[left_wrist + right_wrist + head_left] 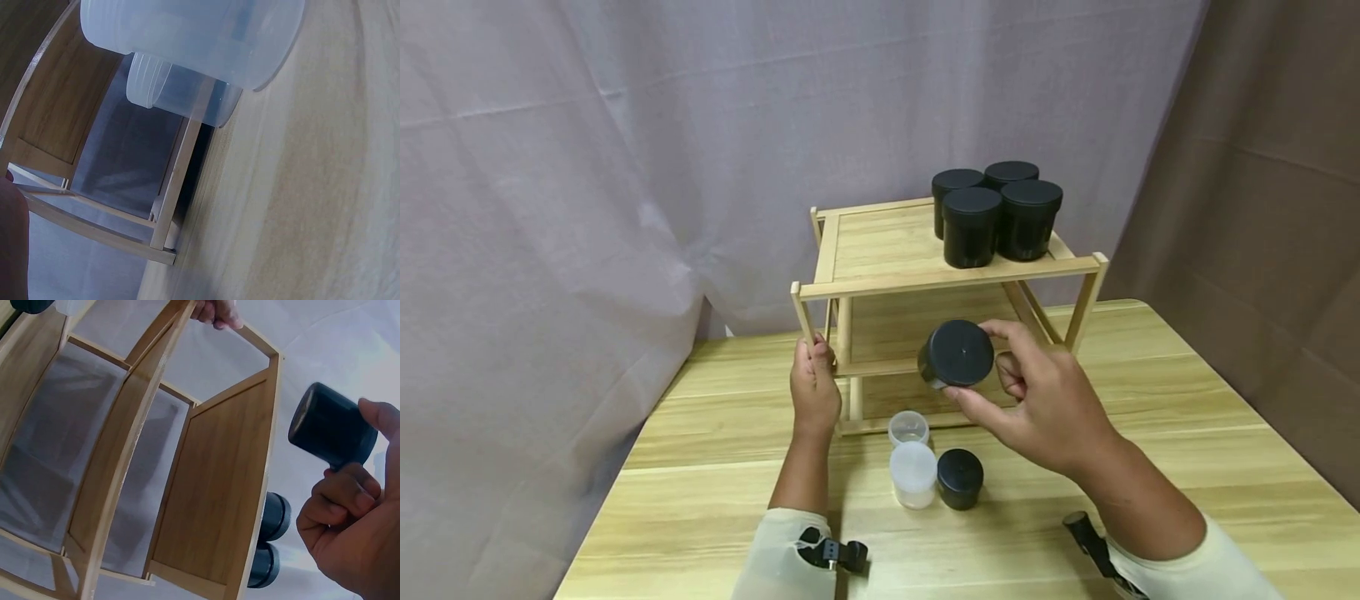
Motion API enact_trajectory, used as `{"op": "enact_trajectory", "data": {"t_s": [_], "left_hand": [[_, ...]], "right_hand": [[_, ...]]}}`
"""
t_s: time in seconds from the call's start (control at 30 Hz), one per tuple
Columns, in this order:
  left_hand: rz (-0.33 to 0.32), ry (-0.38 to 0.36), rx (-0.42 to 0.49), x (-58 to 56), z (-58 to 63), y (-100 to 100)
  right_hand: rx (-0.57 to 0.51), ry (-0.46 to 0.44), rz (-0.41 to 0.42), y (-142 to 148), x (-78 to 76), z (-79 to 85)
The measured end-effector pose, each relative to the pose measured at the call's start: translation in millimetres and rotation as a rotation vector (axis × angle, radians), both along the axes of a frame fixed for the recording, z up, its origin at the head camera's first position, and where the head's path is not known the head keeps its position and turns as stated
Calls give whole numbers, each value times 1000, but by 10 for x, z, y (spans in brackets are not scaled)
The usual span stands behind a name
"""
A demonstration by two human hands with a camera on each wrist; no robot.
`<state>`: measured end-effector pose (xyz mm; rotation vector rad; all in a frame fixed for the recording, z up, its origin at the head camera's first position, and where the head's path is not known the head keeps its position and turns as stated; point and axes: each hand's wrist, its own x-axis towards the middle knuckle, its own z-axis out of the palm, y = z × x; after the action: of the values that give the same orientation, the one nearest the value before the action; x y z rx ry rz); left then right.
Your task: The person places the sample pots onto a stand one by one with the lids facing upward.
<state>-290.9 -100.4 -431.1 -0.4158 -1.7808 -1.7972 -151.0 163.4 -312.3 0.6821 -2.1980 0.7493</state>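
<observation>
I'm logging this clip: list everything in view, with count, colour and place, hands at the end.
Held jar: 1, black, lidded, in the right hand in front of the rack.
Shelf jars: 4, black, lidded, clustered at the right of the rack's top.
Table jar: 1, black, lidded, in front of the rack.
Translucent containers: 2, whitish, one behind the other, left of the table jar.
Rack: 1, light wood, on the table.
Table: 1, light wood grain, under the rack.
Grey cloth: colour as named, behind the table.
Brown cloth: colour as named, at the right.
Sleeves: 2, pale, each with a black wrist device.
Left hand: 1, bare, gripping the rack's front left post.
Right hand: 1, bare, pinching the held jar.
</observation>
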Motion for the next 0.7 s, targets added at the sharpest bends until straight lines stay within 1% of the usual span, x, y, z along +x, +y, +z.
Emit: {"op": "enact_trajectory", "data": {"t_s": [0.17, 0.3, 0.53, 0.7], "left_hand": [[3, -4, 2, 1, 15, 7], [5, -6, -6, 4, -1, -3], [10, 1, -10, 6, -4, -15], [-1, 11, -8, 18, 8, -5]], "right_hand": [[-22, 28, -30, -38, 9, 92], [-18, 39, -54, -61, 8, 162], [13, 45, -108, -116, 0, 264], [55, 90, -130, -166, -29, 376]]}}
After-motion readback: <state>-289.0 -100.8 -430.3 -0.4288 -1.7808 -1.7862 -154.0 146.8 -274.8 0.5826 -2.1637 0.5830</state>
